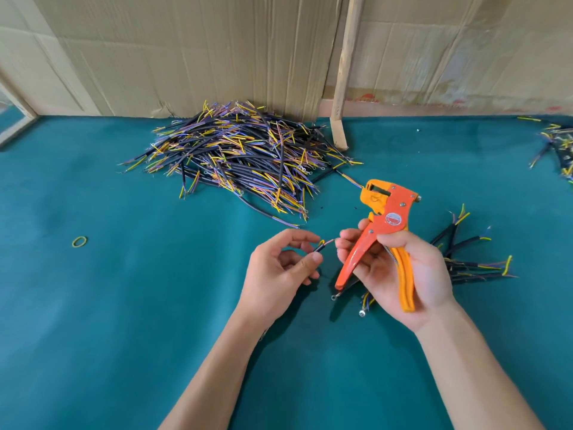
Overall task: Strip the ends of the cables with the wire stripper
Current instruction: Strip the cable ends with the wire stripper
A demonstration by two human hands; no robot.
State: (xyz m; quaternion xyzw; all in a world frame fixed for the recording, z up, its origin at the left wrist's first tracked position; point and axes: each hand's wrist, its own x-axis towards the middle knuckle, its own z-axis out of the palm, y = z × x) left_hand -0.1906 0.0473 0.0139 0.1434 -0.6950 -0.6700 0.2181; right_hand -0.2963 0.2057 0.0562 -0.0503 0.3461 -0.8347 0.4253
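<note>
Left hand (280, 268): pinches a short black cable (319, 247) between thumb and forefinger, close behind its end, other fingers loosely curled. Grip sits near the tip, likely so the thin cores stay stiff and aimable.
Cable in hand: sheathed in black, with a yellow core and a pinkish core (329, 242) poking out toward the right hand. Whether the core tips are already bare, too small to tell.
Right hand (400, 268): wrapped round the handles of the orange wire stripper (379, 237), palm up, head pointing up and away. Fingertips reach to the pinkish core and seem to touch it, probably separating or straightening it before it goes into the tool.
Stripper jaws: at the top, well apart from the held cable; handles look spread, so nothing is being cut now.
Step in hand (judgement): preparing a single core for feeding, not stripping.
Big cable heap (242, 156): on the green tabletop (124, 305) against the cardboard wall (186, 57), well beyond the hands; cores splayed in yellow, purple, orange. Worked or waiting stock, cannot tell.
Small bunch of cables (471, 262): just right of and under the right hand, within easy reach.
Ring terminals (362, 313): on some cable ends below the right hand.
Far-right cables (558, 144): another scatter at the frame edge.
Rubber band (79, 242): yellow-green, lying alone to the left.
Wooden stick (344, 72): leans against the cardboard.
Risk (judgement): thin core may bend away when offered to the jaws.
</note>
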